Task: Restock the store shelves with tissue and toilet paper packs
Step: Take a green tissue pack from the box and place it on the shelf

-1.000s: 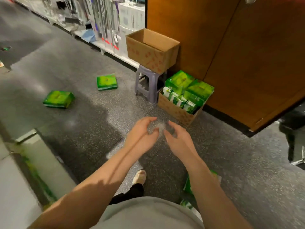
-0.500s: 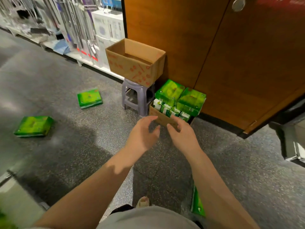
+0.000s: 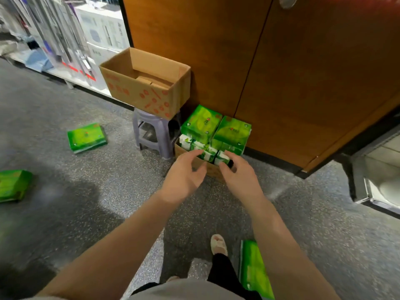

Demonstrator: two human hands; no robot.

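Over the floor box (image 3: 213, 169), my left hand (image 3: 184, 177) and right hand (image 3: 240, 177) hover apart, empty; I should grab one green pack (image 3: 200, 124) by both sides.

Speckled grey floor (image 3: 91, 208) fills the lower frame. Orange-brown wooden panels (image 3: 281, 72) rise at upper right; a white store shelf (image 3: 71, 50) runs along upper left.

Shop aisle; stocked shelf (image 3: 71, 46); tissue packs (image 3: 86, 137)
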